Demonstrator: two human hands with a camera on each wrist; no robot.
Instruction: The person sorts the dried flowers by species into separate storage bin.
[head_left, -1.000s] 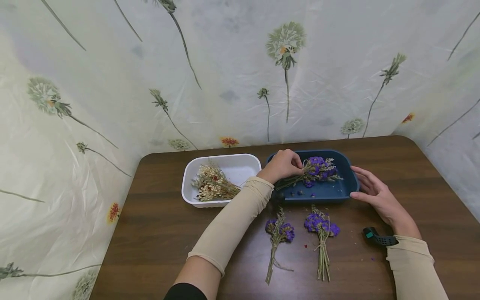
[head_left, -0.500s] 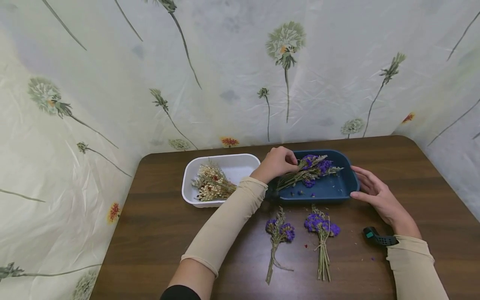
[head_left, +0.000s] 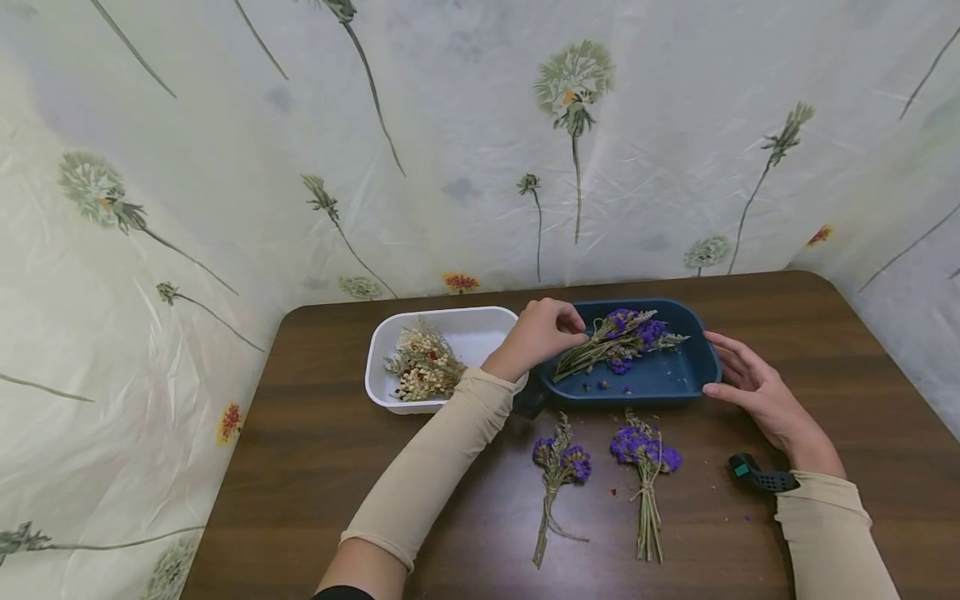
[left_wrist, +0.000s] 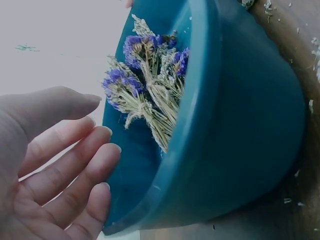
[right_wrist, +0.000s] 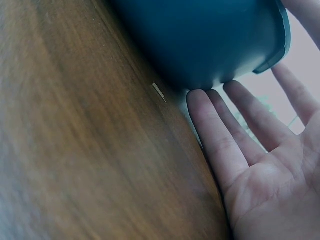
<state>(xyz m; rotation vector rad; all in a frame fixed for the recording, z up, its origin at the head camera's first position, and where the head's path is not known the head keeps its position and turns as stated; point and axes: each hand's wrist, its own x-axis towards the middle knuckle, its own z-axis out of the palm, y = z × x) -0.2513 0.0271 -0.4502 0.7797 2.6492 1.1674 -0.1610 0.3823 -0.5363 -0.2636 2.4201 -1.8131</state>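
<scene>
Two tied bunches of dried purple flowers [head_left: 645, 333] lie side by side in the blue tray [head_left: 671, 385], blossoms toward its right end. My left hand [head_left: 542, 332] hovers over the tray's left end, fingers loosely bent. The left wrist view shows this left hand [left_wrist: 65, 160] holding nothing, with a gap between its fingertips and the bunches [left_wrist: 145, 82]. At the opposite end my right hand [head_left: 761, 400] rests against the tray's outer wall. Its fingers [right_wrist: 215, 130] are nearly straight and touch the wall in the right wrist view.
A white tray [head_left: 480, 325] with dried cream flowers [head_left: 423, 362] stands to the left, partly behind my left forearm. On the brown table [head_left: 300, 467], a small purple bunch [head_left: 555, 475] and a fuller one [head_left: 645, 454] lie in front. Fallen bits are scattered around.
My left hand has let go of a purple bunch and drawn back leftward, leaving it beside the other in the blue tray. My right hand stays at the tray's end.
</scene>
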